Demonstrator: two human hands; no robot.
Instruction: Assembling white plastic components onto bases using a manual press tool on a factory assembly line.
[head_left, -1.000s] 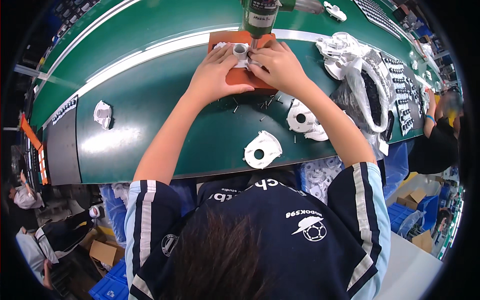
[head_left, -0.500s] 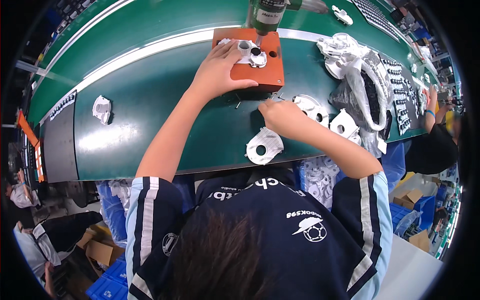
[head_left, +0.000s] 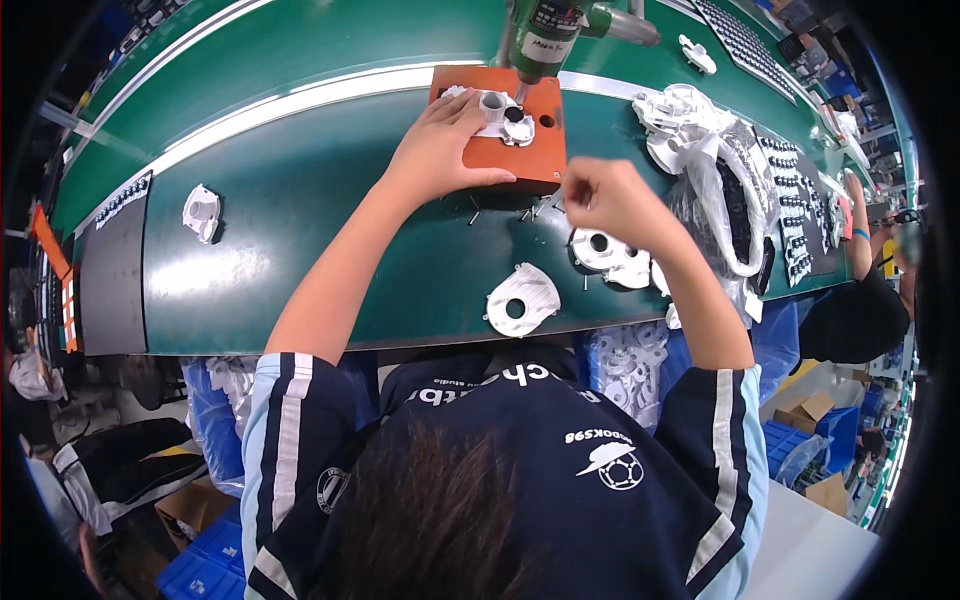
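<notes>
My left hand (head_left: 435, 148) rests with its fingers stretched over the left side of a white plastic housing (head_left: 488, 128), its thumb along the near edge. The housing lies on an orange block (head_left: 540, 150). A green screwdriver machine (head_left: 543, 40) hangs above, its tip just behind the part. Off the block's near right corner, my right hand (head_left: 605, 195) is raised with fingers curled into a pinch; whatever they hold is hidden. Several small screws (head_left: 530, 213) lie on the table in front of the block. Two white covers, one (head_left: 523, 300) near the table's front edge and another (head_left: 605, 250), lie below my right hand.
Bagged white parts (head_left: 720, 180) are heaped on the right, beside a dark mat with rows of small black-and-white pieces (head_left: 790, 200). A lone white part (head_left: 202, 213) lies on the left. Bins of white parts (head_left: 628, 365) stand under the front edge. A co-worker (head_left: 855, 300) is at far right.
My right hand has moved up and to the right from the screws, toward the block's corner. The white covers below it have shifted. My left hand stays on the housing.
</notes>
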